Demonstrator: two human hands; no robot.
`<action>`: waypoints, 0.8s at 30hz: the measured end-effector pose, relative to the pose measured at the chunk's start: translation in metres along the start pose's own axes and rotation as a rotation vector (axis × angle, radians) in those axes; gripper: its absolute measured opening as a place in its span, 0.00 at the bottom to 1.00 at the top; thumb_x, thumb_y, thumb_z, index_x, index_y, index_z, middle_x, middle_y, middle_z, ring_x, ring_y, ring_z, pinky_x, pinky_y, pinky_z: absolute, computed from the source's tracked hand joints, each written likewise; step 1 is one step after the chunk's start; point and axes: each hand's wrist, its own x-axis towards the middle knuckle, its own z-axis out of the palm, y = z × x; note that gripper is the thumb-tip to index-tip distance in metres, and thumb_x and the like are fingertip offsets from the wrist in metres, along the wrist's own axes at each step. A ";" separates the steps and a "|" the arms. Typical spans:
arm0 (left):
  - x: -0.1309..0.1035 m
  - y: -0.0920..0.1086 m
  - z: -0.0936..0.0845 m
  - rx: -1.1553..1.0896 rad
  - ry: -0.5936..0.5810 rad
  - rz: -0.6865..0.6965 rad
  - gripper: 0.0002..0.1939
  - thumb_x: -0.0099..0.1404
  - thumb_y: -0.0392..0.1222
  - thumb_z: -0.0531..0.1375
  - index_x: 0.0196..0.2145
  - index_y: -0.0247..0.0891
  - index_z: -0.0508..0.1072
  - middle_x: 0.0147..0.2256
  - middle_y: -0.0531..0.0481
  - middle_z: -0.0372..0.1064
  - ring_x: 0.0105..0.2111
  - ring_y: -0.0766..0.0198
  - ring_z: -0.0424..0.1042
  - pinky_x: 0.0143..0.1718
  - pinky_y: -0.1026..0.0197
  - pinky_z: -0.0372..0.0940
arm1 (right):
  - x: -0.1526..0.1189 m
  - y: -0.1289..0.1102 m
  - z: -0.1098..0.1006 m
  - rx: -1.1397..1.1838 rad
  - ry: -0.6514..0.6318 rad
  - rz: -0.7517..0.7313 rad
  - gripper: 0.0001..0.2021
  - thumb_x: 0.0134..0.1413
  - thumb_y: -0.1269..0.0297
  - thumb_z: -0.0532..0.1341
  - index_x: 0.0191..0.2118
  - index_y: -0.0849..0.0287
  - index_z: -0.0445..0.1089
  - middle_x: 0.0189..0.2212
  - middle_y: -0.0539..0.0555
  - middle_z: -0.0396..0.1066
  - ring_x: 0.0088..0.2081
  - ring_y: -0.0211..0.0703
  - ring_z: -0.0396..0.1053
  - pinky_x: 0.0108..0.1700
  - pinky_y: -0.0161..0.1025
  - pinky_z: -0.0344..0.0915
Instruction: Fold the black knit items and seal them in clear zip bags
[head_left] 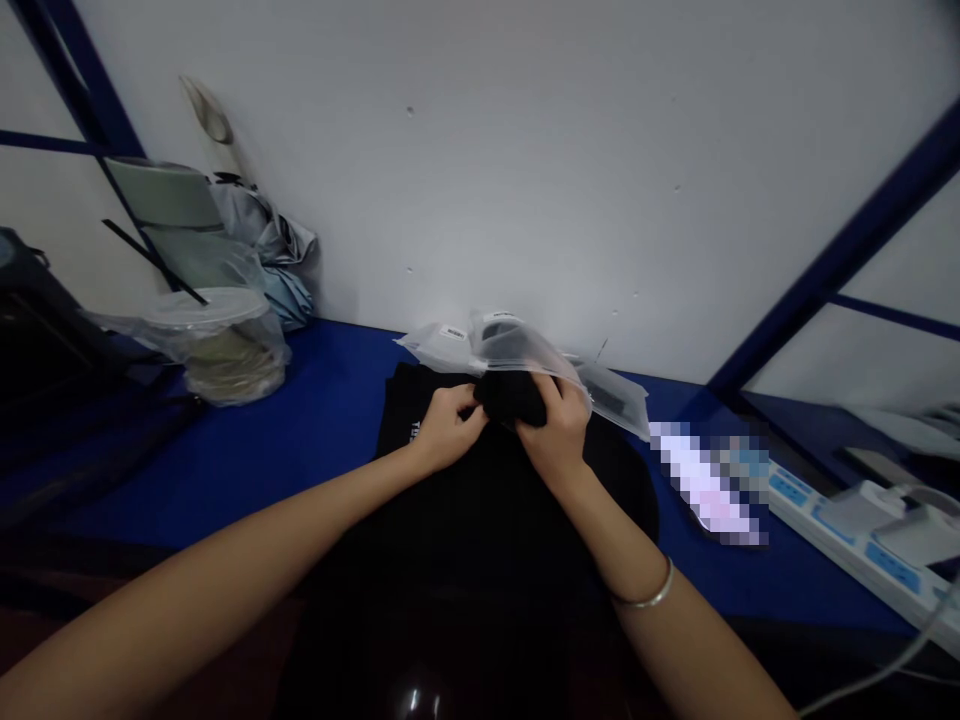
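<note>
The black bundle (516, 397) lies between the person's two hands, above a black fabric (495, 490) that runs from the blue tabletop (337, 375) towards the wearer. The left grip (448, 428) is at the bundle's left edge, thumb and fingertips pinched together on it. The right grip (559, 430) is closed around the bundle's right side, thumb below and fingers above, so the black material sits inside its curl. A translucent plastic bag (517, 342) lies just beyond the bundle, its near edge reaching the right grip's fingers. White lettering (415, 430) shows on the fabric beside the left grip. A bagged tub (234, 350) stands well to the left; a power strip (817, 530) lies to the right.
</note>
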 end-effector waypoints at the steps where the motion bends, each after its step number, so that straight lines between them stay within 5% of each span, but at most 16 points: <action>1: 0.000 0.001 -0.001 0.003 0.044 -0.011 0.13 0.56 0.33 0.50 0.15 0.34 0.61 0.16 0.54 0.58 0.19 0.71 0.59 0.20 0.68 0.56 | -0.001 0.000 0.001 -0.001 -0.013 0.014 0.22 0.41 0.69 0.58 0.48 0.58 0.63 0.45 0.60 0.64 0.49 0.54 0.62 0.48 0.52 0.62; 6: 0.002 0.008 -0.003 0.104 0.136 0.166 0.13 0.59 0.33 0.49 0.18 0.35 0.60 0.19 0.53 0.59 0.22 0.69 0.61 0.25 0.66 0.60 | -0.002 0.001 0.003 0.029 -0.058 0.030 0.22 0.42 0.63 0.60 0.47 0.57 0.64 0.49 0.61 0.61 0.53 0.57 0.56 0.51 0.56 0.58; 12: 0.001 0.012 -0.005 0.281 0.157 0.448 0.13 0.59 0.31 0.49 0.18 0.37 0.61 0.17 0.52 0.60 0.22 0.68 0.61 0.25 0.63 0.62 | 0.001 -0.001 0.000 -0.002 -0.107 0.031 0.21 0.39 0.70 0.59 0.45 0.58 0.66 0.49 0.60 0.61 0.54 0.57 0.55 0.52 0.56 0.57; 19: -0.001 0.016 0.001 0.395 0.032 0.771 0.11 0.56 0.31 0.52 0.18 0.36 0.64 0.18 0.52 0.65 0.21 0.69 0.64 0.25 0.66 0.64 | 0.006 -0.009 0.000 -0.038 -0.147 0.246 0.17 0.45 0.67 0.56 0.44 0.60 0.66 0.46 0.62 0.64 0.46 0.53 0.64 0.43 0.48 0.64; 24: 0.000 0.013 0.005 0.407 -0.081 0.666 0.11 0.57 0.31 0.50 0.19 0.35 0.65 0.18 0.50 0.65 0.21 0.67 0.64 0.22 0.66 0.63 | 0.009 -0.011 -0.001 0.119 -0.064 0.282 0.21 0.44 0.65 0.57 0.47 0.62 0.61 0.46 0.62 0.63 0.48 0.51 0.62 0.47 0.48 0.62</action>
